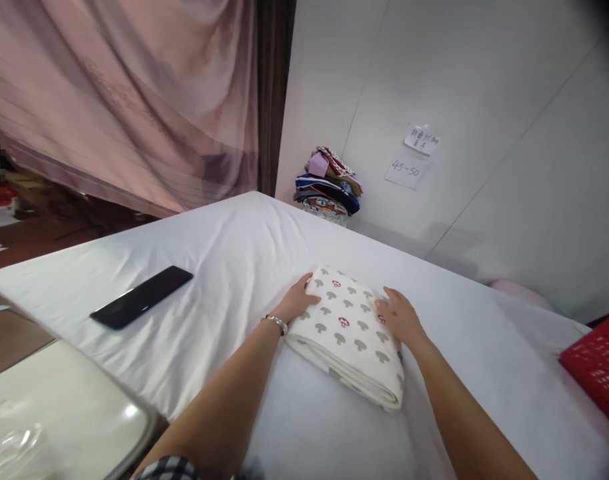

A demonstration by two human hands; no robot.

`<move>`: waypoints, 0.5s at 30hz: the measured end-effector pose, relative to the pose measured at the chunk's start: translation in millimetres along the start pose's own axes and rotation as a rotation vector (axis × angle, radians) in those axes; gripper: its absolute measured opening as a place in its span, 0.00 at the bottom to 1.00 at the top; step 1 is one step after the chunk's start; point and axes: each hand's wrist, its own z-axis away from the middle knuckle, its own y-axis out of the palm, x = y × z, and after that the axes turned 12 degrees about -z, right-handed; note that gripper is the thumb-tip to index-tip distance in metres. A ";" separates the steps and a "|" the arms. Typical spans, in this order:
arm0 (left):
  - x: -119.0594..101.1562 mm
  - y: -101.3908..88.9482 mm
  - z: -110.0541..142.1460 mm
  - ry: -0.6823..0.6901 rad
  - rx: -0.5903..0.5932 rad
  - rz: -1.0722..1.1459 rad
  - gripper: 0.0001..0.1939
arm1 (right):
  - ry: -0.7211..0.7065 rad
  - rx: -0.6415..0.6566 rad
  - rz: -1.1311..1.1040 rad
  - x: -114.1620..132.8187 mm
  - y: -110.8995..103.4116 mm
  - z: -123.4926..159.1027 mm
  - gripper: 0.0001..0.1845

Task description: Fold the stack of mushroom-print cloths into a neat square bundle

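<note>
A folded white cloth (351,333) with grey mushroom shapes and a few red figures lies on the white-covered table, its layered fold toward me. My left hand (299,299) grips its left edge, thumb on top and the other fingers along the side. A silver bracelet (277,324) circles that wrist. On the right edge rests my right hand (400,317), fingers apart and some tips touching the patterned top. Its thumb cannot be made out.
A black flat slab (141,297) lies on the white sheet (224,267) at the left. Folded clothes (329,187) are stacked by the wall. A red basket (597,360) stands at the right edge. Pink curtain (149,100) hangs behind; a pale surface (74,407) is lower left.
</note>
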 end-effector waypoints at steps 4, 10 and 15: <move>2.6 -1.0 -0.6 0.000 0.028 0.096 0.39 | 0.103 0.186 -0.061 1.3 5.2 -32.2 0.36; 8.1 -1.3 -6.9 0.035 0.044 0.306 0.40 | 0.239 0.289 0.012 -16.7 -2.1 -30.0 0.35; 10.9 1.9 -16.3 0.064 -0.060 0.191 0.29 | 0.414 0.051 -0.091 -41.9 -10.2 15.1 0.38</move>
